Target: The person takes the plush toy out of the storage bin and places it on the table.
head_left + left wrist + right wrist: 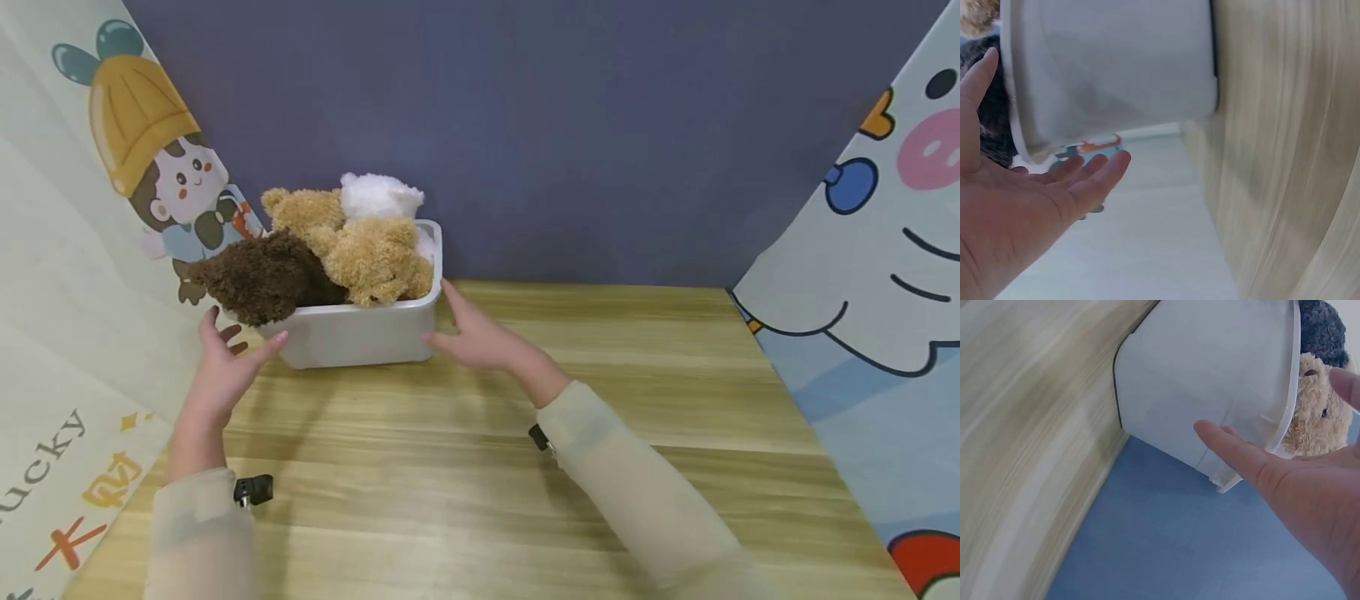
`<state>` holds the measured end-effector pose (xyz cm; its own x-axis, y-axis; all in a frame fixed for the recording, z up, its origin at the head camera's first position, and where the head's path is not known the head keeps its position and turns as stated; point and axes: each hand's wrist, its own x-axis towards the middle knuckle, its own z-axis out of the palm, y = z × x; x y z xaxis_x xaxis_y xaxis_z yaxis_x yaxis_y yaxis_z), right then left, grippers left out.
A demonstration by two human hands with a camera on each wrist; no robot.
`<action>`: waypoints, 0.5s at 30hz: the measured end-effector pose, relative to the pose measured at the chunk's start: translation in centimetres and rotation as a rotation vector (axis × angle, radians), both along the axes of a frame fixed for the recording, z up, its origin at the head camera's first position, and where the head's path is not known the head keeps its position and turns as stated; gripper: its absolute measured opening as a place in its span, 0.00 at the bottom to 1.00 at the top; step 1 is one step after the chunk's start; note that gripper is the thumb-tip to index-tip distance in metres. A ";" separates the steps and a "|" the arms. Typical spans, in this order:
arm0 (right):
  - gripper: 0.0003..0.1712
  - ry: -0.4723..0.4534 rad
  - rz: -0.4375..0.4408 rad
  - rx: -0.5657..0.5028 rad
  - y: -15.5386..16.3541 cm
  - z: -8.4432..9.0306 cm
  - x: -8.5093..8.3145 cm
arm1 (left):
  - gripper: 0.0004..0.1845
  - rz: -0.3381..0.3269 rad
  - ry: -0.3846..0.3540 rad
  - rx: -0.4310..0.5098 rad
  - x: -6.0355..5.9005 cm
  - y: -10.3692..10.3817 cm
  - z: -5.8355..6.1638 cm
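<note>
My fingers were spread wide and held nothing. My left hand (222,360) and right hand (475,335) stood just beside the two ends of the white bin (352,335) (full of soft toys (330,250)), which sat at the table's (525,500) back.

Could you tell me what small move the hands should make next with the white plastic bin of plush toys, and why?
Probably close both palms onto the ends of the white plastic bin. The left hand and right hand flank it with straight fingers, neither gripping, and the brown plush toy overhangs the left rim.
</note>
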<state>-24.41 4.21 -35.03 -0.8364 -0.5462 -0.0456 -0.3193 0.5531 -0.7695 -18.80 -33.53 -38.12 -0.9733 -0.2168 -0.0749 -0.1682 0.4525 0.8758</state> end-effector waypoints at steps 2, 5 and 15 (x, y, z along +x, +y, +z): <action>0.60 -0.003 0.008 0.016 -0.4 0.3 -0.1 | 0.65 -0.012 0.009 -0.006 -0.4 -0.4 0.0; 0.61 -0.012 0.030 0.037 -1.0 0.2 -0.2 | 0.64 -0.031 0.022 -0.012 -0.8 -0.8 -0.2; 0.53 0.183 -0.007 0.167 -2.2 -1.6 -0.1 | 0.66 -0.036 0.079 0.074 -2.8 -0.7 -1.1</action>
